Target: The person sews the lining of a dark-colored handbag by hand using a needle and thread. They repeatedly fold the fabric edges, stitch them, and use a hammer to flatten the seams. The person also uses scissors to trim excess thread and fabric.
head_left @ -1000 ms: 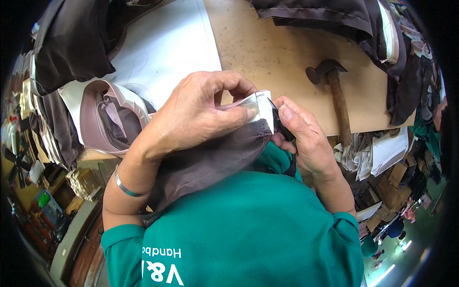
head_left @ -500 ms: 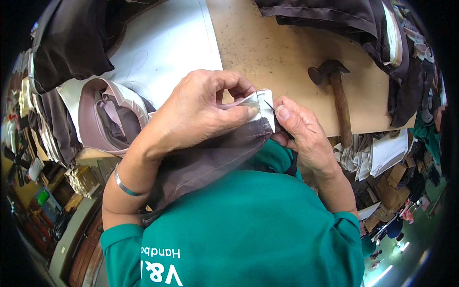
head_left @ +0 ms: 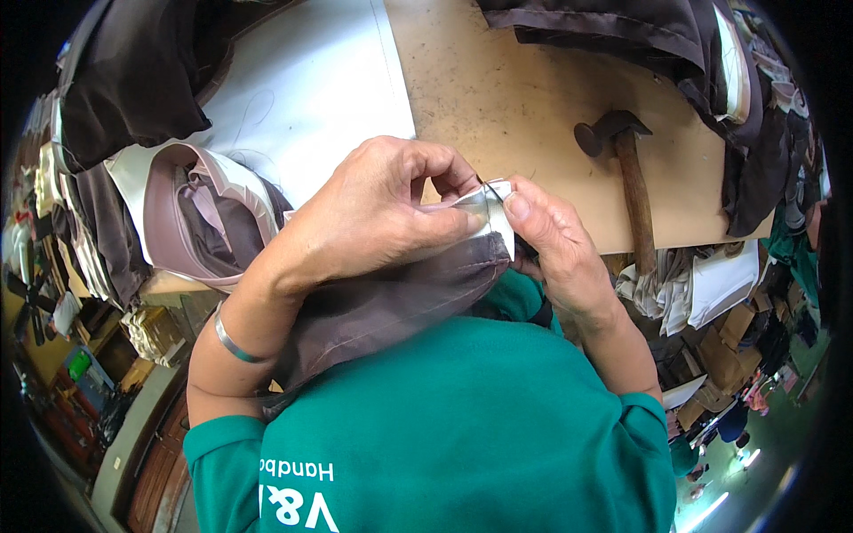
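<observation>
My left hand (head_left: pixel 382 209) pinches the white-edged top of a brown cloth piece (head_left: pixel 391 298) between thumb and fingers. A stitched seam runs along the brown cloth, which hangs down against my green shirt. Close by on the right, my right hand (head_left: pixel 555 240) is closed round a slim dark pointed tool (head_left: pixel 490 189). Its tip lies across the upper corner of the white edge (head_left: pixel 499 213), near my left fingertips. Most of the tool is hidden by the right thumb and palm, so its exact kind cannot be made out.
A hammer (head_left: pixel 633 182) with a wooden handle lies on the tan tabletop (head_left: pixel 533 115) to the right. A white sheet (head_left: pixel 311 80) covers the left part. At left stands a pink and white bag part (head_left: pixel 169 213); dark cloth pieces (head_left: pixel 613 35) lie at the far right.
The dark tool's tip has moved up and left across the white edge's corner. My right thumb is now closer to the left fingers, and the cloth edge has tilted slightly.
</observation>
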`<state>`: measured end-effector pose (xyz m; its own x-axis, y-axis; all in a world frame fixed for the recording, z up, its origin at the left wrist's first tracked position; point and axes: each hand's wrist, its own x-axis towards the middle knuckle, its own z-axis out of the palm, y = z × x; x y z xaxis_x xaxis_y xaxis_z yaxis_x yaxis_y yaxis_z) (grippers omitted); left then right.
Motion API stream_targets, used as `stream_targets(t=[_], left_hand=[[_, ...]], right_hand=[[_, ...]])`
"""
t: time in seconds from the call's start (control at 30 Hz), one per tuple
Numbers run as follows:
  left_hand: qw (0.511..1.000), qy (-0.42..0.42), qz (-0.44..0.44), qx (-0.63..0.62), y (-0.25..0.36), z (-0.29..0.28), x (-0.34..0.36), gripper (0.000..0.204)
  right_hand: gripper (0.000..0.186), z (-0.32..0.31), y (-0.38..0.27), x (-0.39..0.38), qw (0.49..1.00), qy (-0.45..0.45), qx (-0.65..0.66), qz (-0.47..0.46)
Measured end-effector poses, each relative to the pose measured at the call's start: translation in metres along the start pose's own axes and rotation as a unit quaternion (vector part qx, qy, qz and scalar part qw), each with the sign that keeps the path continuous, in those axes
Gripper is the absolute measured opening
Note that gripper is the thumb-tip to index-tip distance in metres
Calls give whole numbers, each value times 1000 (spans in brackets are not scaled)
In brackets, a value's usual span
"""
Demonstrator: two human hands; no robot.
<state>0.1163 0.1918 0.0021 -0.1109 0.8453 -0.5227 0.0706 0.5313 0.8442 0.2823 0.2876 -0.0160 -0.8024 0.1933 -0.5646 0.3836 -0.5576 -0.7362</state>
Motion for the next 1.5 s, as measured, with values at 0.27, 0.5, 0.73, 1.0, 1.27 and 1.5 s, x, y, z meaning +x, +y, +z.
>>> stream_targets(t=[0.27,0.5,0.73,1.0,1.27,1.5], left_hand=[[1000,15,-6,-10,0,3,0,23],[998,30,35,42,-3,8,-1,22],[971,163,92,150,-3,-10,-31,25],[988,119,67,74,18,-25,-69,16],[979,172,23,-108,-1,-42,-106,19],[991,82,73,-72,9,-38,-88,20]], right_hand=[[32,0,0,0,998,-14,58,2],[31,-17,30,-7,996,8,87,-36],[29,-36,19,-22,898,119,-418,-67],[35,-42,2,94,658,206,-633,-351],[24,-43,50,-31,746,-39,-638,-188],[26,-57,37,-5,653,210,-703,-189]])
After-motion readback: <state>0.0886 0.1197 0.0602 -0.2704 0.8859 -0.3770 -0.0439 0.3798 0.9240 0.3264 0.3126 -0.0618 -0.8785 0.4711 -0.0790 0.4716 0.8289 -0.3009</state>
